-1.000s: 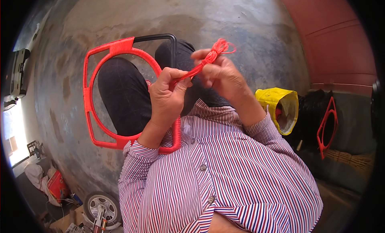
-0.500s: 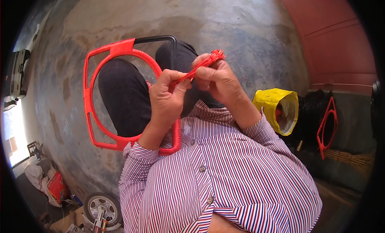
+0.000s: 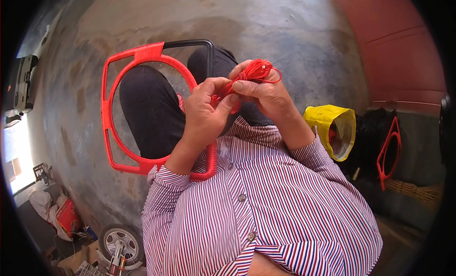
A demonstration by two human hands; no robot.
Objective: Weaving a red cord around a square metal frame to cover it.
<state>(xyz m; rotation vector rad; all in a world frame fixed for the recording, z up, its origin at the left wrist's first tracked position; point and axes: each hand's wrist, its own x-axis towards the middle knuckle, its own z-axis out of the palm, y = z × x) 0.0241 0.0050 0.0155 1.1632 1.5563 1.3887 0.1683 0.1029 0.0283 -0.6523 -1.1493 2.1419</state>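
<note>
A small looped bundle of red cord (image 3: 259, 70) is held between my two hands above my lap. My right hand (image 3: 266, 93) pinches the bundle at its gathered middle, and its loops fan out past the fingers. With thumb and forefinger, my left hand (image 3: 204, 105) grips the near end of the same cord. Across my left thigh lies a frame (image 3: 107, 116) with a round ring inside a squarish outline. Most of it is wrapped in red cord; its far right corner (image 3: 209, 48) is bare black tube. My hands hide part of the frame's right side.
To the right stands a yellow bag (image 3: 317, 121) with red material inside. Beyond it, another red ringed frame (image 3: 390, 152) leans near black material. A wheel (image 3: 121, 242) and a red package (image 3: 69, 218) are at the lower left. A red panel (image 3: 394, 48) rises at the right.
The cord bundle has turned, so its loops now spread open beyond my right hand. Both hands have shifted slightly to the right and still hold the cord.
</note>
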